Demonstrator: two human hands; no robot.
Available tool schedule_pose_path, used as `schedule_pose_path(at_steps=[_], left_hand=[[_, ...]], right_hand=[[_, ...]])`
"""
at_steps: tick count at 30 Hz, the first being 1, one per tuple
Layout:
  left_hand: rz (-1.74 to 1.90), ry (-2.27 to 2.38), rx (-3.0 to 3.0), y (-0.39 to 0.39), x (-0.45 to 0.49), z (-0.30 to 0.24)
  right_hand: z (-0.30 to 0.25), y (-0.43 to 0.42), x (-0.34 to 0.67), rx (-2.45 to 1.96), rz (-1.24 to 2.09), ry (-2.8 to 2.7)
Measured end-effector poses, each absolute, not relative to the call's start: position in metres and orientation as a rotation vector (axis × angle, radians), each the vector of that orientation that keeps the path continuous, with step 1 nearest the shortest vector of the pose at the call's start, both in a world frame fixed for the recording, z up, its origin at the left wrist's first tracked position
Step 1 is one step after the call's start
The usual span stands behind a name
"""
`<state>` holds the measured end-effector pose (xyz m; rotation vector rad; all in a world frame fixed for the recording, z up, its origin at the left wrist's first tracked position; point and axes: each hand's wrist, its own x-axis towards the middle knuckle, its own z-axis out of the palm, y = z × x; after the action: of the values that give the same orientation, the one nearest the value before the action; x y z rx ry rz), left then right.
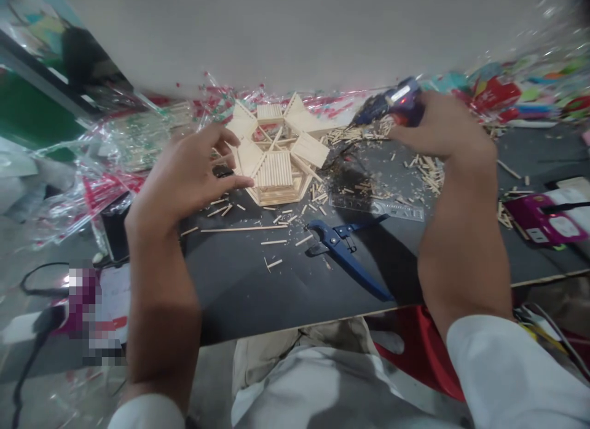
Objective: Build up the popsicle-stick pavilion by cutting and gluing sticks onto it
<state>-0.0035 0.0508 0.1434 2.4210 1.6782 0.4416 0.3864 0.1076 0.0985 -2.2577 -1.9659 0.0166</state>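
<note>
On the dark table stands a small model built of thin wooden sticks [276,171], with slanted panels around an open middle. My left hand [188,165] is at its left side, thumb stretched out toward the front panel and fingers apart and bent. Whether the thumb touches the panel I cannot tell. My right hand [445,125] is wrapped around a dark blue glue gun [391,103] with a small red light. Its nozzle points left, above a heap of short stick pieces [350,135].
Blue cutting pliers [348,257] lie in front of the model, near a clear ruler [378,206] and scattered stick offcuts [274,242]. Crumpled plastic wrap [124,146] is at left. A purple power socket box [546,217] sits at right. A red stool [415,349] shows below the table edge.
</note>
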Motion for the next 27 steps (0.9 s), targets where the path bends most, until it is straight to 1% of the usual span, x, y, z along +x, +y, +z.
schedule_pose_path(at_steps=[2, 4, 7, 11, 16, 27], left_hand=[[0.431, 1.695, 2.409, 0.052, -0.003, 0.143], [0.420, 1.694, 2.404, 0.052, -0.002, 0.141], [0.395, 1.656, 2.406, 0.053, -0.002, 0.138], [0.385, 1.619, 2.396, 0.055, -0.001, 0.136], [0.349, 1.666, 2.386, 0.054, 0.002, 0.137], [0.330, 1.687, 2.330, 0.053, 0.004, 0.139]], right_hand=[[0.114, 0.094, 0.371, -2.187, 0.008, -1.837], [0.123, 0.083, 0.356, -2.022, -0.035, -1.826], [0.127, 0.074, 0.337, -1.798, -0.109, -1.922], [0.123, 0.071, 0.312, -1.671, -0.171, -2.083], [0.116, 0.074, 0.298, -1.660, -0.248, -2.157], [0.112, 0.078, 0.298, -1.702, -0.263, -2.205]])
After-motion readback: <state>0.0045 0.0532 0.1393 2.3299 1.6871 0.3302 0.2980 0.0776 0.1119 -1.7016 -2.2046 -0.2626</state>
